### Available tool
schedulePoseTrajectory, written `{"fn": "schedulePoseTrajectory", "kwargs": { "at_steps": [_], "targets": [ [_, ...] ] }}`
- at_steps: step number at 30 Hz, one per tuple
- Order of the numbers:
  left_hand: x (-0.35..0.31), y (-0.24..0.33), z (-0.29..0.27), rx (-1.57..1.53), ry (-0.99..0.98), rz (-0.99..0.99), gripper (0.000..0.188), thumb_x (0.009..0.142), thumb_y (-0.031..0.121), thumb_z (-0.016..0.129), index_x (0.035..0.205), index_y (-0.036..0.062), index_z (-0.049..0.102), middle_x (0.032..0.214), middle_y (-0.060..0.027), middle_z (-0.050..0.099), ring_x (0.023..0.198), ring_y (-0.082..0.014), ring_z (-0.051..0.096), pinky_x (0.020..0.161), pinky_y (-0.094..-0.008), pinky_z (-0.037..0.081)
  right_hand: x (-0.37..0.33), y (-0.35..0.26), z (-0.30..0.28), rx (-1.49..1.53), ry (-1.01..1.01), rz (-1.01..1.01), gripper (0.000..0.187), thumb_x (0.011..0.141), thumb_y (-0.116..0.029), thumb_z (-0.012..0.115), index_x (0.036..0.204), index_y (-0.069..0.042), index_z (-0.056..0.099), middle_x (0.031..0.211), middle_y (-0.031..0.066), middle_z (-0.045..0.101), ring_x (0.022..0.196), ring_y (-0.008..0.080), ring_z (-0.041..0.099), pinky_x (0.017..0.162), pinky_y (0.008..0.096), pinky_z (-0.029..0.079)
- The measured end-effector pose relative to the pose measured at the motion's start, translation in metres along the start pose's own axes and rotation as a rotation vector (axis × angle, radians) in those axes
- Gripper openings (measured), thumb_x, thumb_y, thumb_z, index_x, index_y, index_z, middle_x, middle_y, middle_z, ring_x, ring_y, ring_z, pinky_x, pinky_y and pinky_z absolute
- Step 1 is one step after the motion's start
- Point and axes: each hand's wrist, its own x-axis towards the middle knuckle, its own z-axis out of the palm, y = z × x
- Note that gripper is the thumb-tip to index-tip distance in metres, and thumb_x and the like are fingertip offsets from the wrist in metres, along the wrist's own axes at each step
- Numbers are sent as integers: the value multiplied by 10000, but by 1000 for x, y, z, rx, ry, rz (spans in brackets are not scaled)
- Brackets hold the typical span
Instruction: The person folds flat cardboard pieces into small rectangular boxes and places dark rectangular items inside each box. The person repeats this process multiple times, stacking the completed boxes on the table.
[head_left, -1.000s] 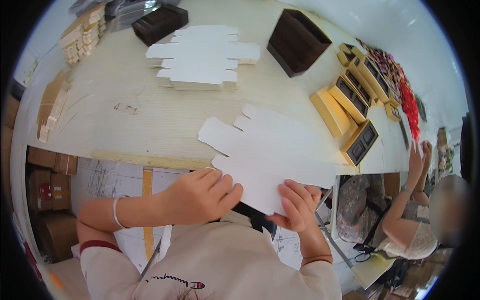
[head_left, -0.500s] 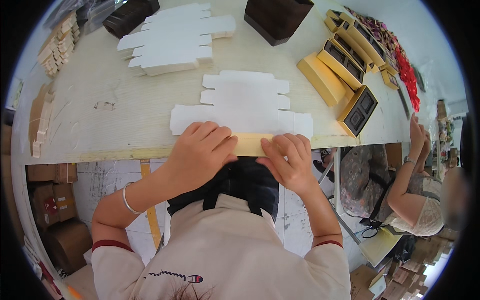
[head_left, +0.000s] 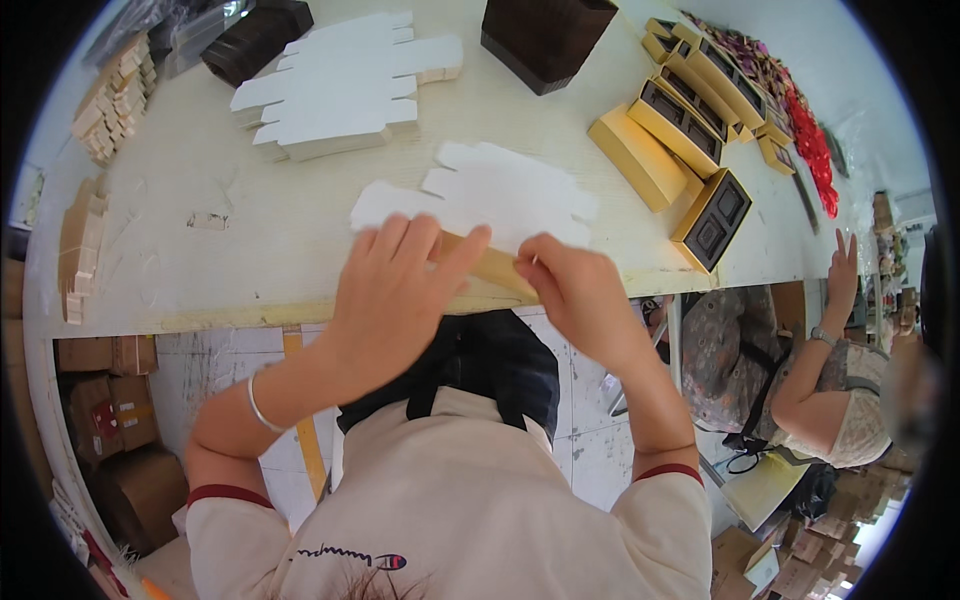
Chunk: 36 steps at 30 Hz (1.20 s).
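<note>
A flat white box blank (head_left: 510,190) lies near the table's front edge, tilted and slightly smeared by motion. Its near side turns up to show a gold strip (head_left: 495,268). My left hand (head_left: 395,285) grips the blank at the strip's left end, fingers bent over it and partly hidden. At the other end my right hand (head_left: 580,295) pinches the strip between thumb and curled fingers.
Stacked white blanks (head_left: 335,85) lie farther back, near dark brown trays (head_left: 545,45). Gold boxes with dark inserts (head_left: 712,220) stand at right. Small cardboard strips (head_left: 80,245) lie at left. Another person's raised hand (head_left: 843,265) is at far right.
The blank has turned clockwise, and its gold strip now slants down to the right. My left hand has shifted up with its fingers more spread. The other person's hand has moved.
</note>
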Motion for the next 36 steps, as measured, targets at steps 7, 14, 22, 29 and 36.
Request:
{"fn": "schedulePoseTrajectory", "kwargs": {
  "at_steps": [7,14,22,29,36],
  "targets": [
    [5,-8,-11,-362,-233,-247,268,881,265,618,996,23,630,882,-130,596,773,-321,606,698,-376,486,-28,-32,22,842,-162,66,373,853,-23,620,1220,-17,548,1168,192,589,1072,333,584,911,367,467],
    [16,-44,-5,-305,-238,-41,111,830,-10,534,907,39,597,876,-83,587,750,-283,567,663,-357,456,-55,10,7,-280,20,-478,458,699,-170,753,1123,-58,621,1250,123,560,1124,315,549,904,461,457],
    [37,-49,-3,-198,-358,100,74,814,-5,556,840,37,611,883,-69,584,837,-279,576,701,-371,466,-9,-8,15,-41,79,-204,255,718,-86,733,936,-37,611,1052,133,575,935,307,564,769,373,457],
    [30,-53,1,-246,-289,105,97,790,-42,565,823,37,611,885,-61,584,830,-267,570,720,-365,473,-17,2,35,-273,225,-633,293,690,-64,704,975,-35,637,990,104,561,911,270,566,749,353,461],
    [29,-47,-13,-242,-371,98,153,767,112,679,885,33,622,949,-69,579,875,-269,559,740,-349,475,7,-13,15,-194,-114,-401,146,728,-33,641,869,-12,608,957,109,591,917,280,587,708,356,465]
  ]
}}
